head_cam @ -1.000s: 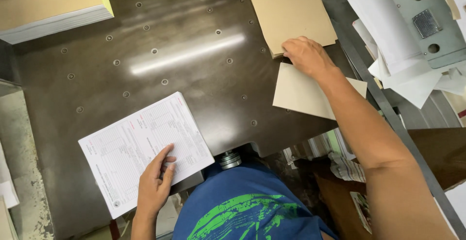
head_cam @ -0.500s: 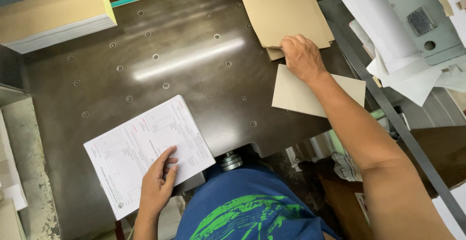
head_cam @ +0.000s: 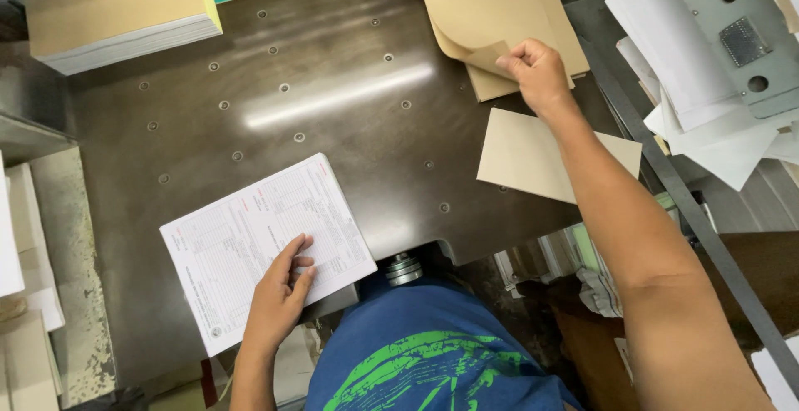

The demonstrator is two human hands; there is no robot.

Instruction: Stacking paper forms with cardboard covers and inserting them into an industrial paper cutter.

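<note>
My left hand (head_cam: pixel 279 299) rests flat on a white printed form pad (head_cam: pixel 258 245) lying at the near edge of the dark metal table (head_cam: pixel 333 120). My right hand (head_cam: pixel 537 70) pinches the near corner of the top brown sheet (head_cam: pixel 478 49) of a brown paper stack (head_cam: pixel 499 12) at the far right and curls it upward. A separate pale brown card (head_cam: pixel 528 157) lies flat just under my right forearm.
A thick block of paper with a brown cover and yellow edge (head_cam: pixel 121 20) sits at the far left. Loose white sheets (head_cam: pixel 691 86) and a grey metal panel (head_cam: pixel 736 32) lie off the table's right side. White stacks (head_cam: pixel 21 245) stand at the left.
My right hand moved from the edge of the brown stack to gripping its top sheet, whose corner now curls up. My left hand stays on the form pad.
</note>
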